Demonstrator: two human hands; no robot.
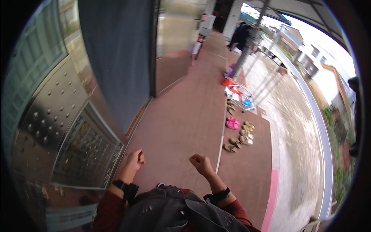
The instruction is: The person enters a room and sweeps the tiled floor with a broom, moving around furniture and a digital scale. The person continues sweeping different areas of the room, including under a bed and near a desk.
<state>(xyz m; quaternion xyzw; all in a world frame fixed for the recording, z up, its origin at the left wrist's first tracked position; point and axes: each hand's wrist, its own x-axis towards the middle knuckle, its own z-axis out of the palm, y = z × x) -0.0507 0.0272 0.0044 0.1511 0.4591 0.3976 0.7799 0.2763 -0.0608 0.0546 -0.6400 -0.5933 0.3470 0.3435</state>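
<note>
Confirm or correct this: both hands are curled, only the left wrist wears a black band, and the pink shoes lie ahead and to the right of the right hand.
One thing is wrong: the head view shows black bands on both wrists, a left band behind the left hand and a right band behind the right hand. The curled hands and pink shoes are as you said.

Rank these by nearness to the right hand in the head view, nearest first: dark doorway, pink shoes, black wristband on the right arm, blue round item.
From the right hand:
1. Black wristband: on the same arm, behind the hand.
2. Pink shoes: ahead, to the right.
3. Blue round item: farther ahead, right.
4. Dark doorway: far ahead, near the top edge.
</note>
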